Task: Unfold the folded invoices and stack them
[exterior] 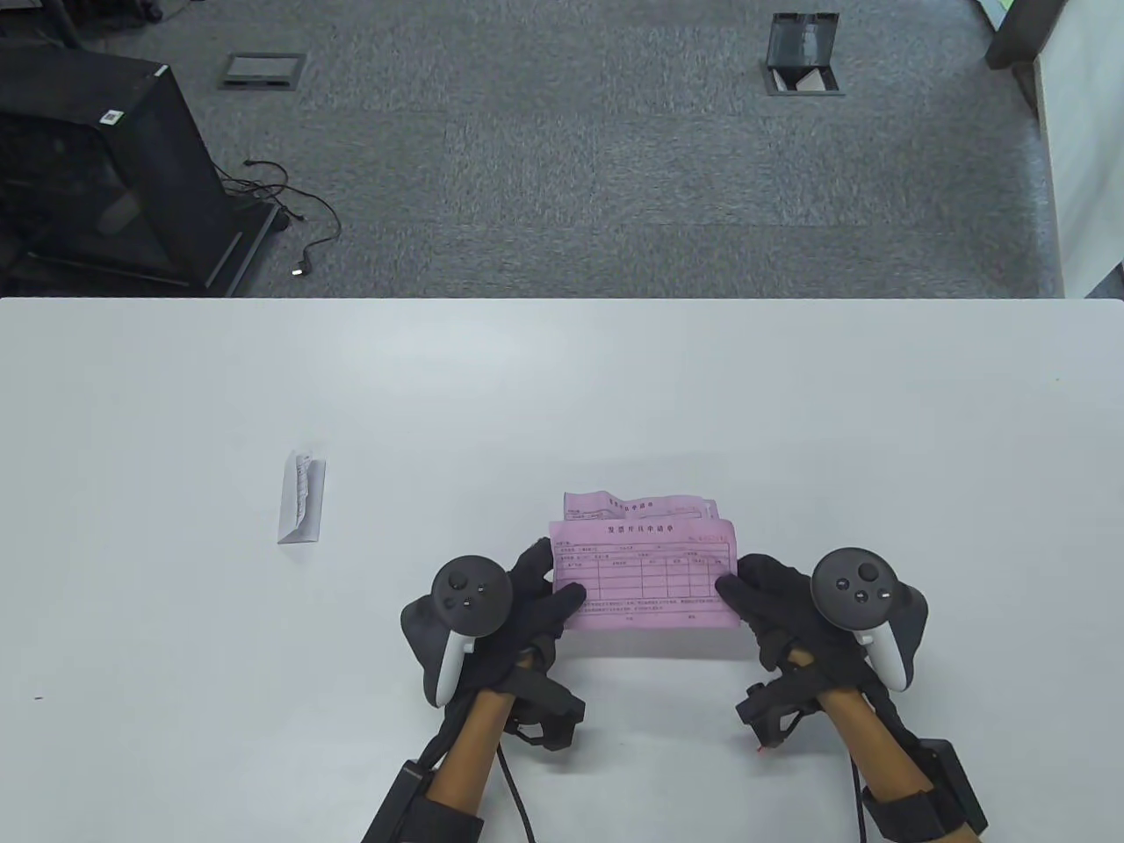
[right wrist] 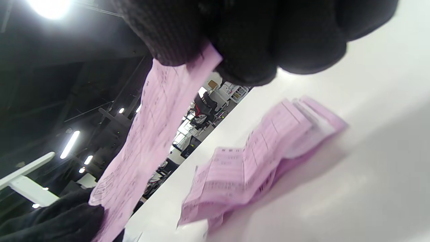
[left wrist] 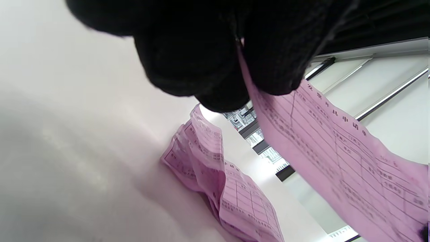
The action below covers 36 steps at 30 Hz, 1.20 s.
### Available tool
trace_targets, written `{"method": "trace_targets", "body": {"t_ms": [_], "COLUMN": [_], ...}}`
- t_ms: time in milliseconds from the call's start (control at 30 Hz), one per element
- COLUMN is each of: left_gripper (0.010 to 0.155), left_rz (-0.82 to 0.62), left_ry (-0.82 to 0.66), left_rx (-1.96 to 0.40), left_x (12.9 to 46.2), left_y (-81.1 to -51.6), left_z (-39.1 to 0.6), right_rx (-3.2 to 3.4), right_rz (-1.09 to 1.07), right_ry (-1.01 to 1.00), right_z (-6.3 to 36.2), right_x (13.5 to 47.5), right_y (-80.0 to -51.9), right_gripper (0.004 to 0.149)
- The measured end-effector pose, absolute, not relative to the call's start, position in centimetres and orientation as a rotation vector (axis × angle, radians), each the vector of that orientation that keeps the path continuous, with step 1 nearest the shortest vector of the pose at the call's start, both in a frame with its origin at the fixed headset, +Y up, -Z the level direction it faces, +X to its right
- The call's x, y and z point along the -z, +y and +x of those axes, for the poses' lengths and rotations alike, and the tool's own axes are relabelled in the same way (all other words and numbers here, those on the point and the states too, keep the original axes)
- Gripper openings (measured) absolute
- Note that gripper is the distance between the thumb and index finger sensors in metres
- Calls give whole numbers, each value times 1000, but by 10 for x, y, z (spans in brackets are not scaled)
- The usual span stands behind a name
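Observation:
An unfolded pink invoice (exterior: 645,575) hangs stretched between both hands above the white table (exterior: 562,395). My left hand (exterior: 551,590) pinches its left edge (left wrist: 255,90), my right hand (exterior: 738,593) pinches its right edge (right wrist: 201,64). Under and just behind it lies a stack of pink invoices (exterior: 637,506), wrinkled along their creases, flat on the table (left wrist: 231,188) (right wrist: 255,158). A folded white paper (exterior: 303,497) lies apart to the left.
The table's far edge (exterior: 562,300) runs across the middle of the table view, with grey carpet beyond. A black stand (exterior: 114,176) with cables stands on the floor at the far left.

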State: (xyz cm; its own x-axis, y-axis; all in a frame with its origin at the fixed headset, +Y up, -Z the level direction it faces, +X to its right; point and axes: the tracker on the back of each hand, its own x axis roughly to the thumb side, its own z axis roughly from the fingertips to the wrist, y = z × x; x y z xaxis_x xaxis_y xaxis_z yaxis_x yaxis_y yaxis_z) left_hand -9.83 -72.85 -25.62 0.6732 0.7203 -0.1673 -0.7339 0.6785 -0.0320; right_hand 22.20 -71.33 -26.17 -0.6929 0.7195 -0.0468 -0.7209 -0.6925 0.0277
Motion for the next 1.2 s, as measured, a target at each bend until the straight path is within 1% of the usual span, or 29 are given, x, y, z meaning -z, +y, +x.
{"method": "trace_targets", "body": {"t_ms": [100, 200, 333, 467, 633, 900, 967, 1200], "left_gripper": [65, 67, 70, 71, 71, 71, 71, 82], "left_rz": [-105, -136, -167, -200, -244, -266, -279, -310], "left_ry": [174, 203, 220, 223, 222, 243, 250, 280], "left_rx": [-731, -628, -476, -373, -317, -291, -277, -218], "left_x": [272, 290, 309, 320, 325, 336, 338, 341], "left_y": [-720, -719, -721, -729, -742, -762, -767, -776], "left_z": [-92, -83, -71, -62, -53, -51, -52, -57], "right_rx": [-2450, -2569, -2601, -2718, -2790, -2900, -2948, -3052], "right_rz": [-79, -112, -197, -252, -282, -310, -313, -321], "right_ry": [38, 61, 170, 204, 233, 284, 247, 250], "right_z": [218, 215, 210, 205, 202, 194, 190, 181], "right_x": [277, 294, 312, 324, 330, 335, 336, 338], "right_y": [-706, -705, -716, -730, -747, -763, -766, -770], "right_gripper": [35, 35, 34, 34, 34, 34, 34, 33]}}
